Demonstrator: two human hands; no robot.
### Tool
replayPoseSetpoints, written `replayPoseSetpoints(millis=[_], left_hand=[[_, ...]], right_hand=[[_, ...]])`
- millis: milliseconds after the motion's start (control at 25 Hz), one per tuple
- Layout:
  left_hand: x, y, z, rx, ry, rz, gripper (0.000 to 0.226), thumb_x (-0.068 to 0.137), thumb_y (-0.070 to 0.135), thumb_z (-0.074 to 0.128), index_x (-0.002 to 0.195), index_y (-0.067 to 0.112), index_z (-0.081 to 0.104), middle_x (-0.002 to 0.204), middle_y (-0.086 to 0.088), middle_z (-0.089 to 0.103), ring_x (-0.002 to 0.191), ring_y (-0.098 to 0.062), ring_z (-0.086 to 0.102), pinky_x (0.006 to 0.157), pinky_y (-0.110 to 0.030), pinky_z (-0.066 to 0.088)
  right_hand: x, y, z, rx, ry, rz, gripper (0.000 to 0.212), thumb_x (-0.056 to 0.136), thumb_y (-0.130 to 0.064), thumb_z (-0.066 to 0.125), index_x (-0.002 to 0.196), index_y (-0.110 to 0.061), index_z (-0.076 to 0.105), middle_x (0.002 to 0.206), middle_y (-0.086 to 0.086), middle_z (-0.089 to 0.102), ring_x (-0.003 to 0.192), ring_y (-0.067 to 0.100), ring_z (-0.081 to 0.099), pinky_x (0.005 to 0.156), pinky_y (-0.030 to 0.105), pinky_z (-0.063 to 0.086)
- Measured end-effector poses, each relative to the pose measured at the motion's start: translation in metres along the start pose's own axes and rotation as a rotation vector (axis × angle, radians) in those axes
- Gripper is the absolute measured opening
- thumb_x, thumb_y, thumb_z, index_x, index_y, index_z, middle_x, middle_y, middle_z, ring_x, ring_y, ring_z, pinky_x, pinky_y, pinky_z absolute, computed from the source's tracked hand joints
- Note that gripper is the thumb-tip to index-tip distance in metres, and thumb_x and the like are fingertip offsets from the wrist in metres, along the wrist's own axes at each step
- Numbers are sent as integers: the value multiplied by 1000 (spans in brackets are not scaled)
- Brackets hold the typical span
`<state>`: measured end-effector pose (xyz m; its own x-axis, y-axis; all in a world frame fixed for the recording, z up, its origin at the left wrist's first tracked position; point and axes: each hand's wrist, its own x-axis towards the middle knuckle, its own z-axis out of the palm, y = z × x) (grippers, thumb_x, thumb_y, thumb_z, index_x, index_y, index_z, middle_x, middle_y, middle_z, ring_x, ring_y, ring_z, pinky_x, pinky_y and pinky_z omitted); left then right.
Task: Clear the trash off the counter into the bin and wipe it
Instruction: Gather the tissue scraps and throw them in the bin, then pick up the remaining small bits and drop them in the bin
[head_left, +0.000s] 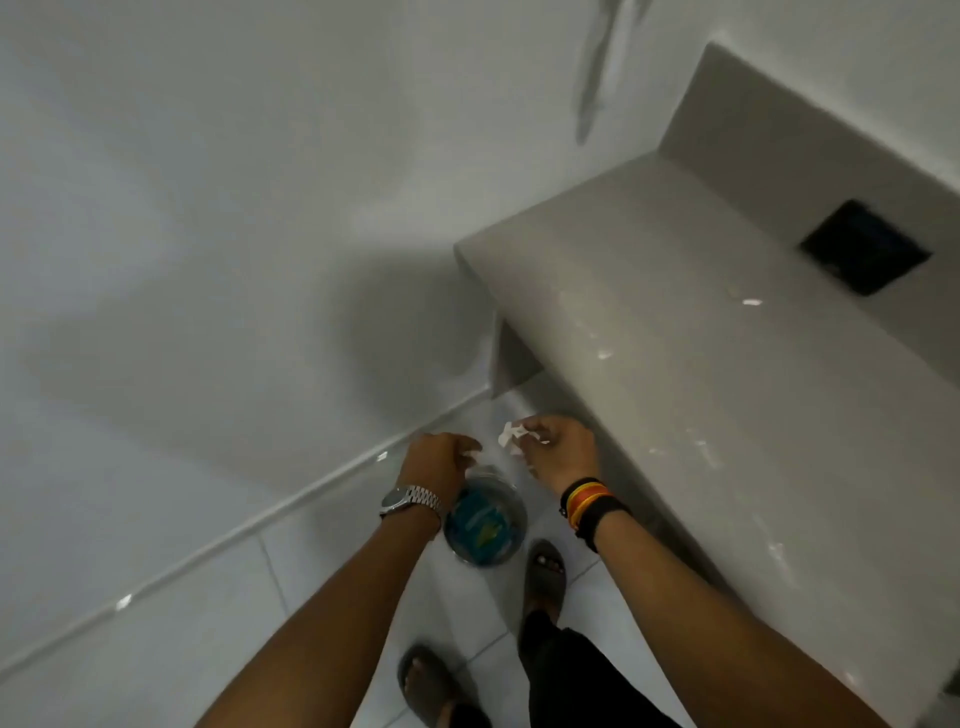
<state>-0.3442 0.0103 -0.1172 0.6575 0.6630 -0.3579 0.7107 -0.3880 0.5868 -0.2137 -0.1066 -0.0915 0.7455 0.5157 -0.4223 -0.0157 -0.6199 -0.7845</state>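
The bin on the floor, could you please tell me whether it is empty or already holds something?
Not empty: the bin stands open-topped on the tiles, with blue-green packaging visible inside.

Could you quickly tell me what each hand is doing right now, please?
Left hand: closed, pinching a small white scrap above the bin.
Right hand: closed on torn white paper scraps.
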Motion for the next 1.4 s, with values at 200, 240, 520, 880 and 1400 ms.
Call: replayPoseSetpoints(millis=[200,240,520,880,1400], left_hand=[[-9,-120,107,-85,-14,-241,24,93,15,64,114,21,74,108,-8,77,98,-23,72,89,-20,49],[-2,-139,135,-82,-19,-259,25,94,14,62,114,23,74,108,-8,77,98,-24,72,90,-24,53],[62,-211,301,7,-70,-228,38,93,9,56,131,15,59,130,-13,63,108,-30,65,90,-37,57],[38,-184,258,324,-49,45,73,92,37,57,155,21,22,163,-13,18,152,-36,6,122,-56,-2],[-22,53,-62,538,285,585,70,96,23,44,156,11,10,165,-15,6,153,-31,3,123,-51,12]], right_hand=[[48,135,99,-259,-166,163,5,83,-21,67,84,-17,70,89,12,75,80,30,73,71,40,63],[57,162,112,-298,-174,200,10,85,-16,66,92,-14,72,98,14,74,87,31,72,74,38,63],[128,311,188,-582,-308,58,33,93,-6,57,123,-14,68,130,12,64,116,33,62,94,33,53],[96,272,158,-879,-345,-287,62,94,-23,57,151,-16,31,167,11,6,151,35,17,110,51,43],[-30,-48,2,-840,270,-455,88,86,-27,59,156,-11,9,165,19,3,153,37,2,119,65,3]])
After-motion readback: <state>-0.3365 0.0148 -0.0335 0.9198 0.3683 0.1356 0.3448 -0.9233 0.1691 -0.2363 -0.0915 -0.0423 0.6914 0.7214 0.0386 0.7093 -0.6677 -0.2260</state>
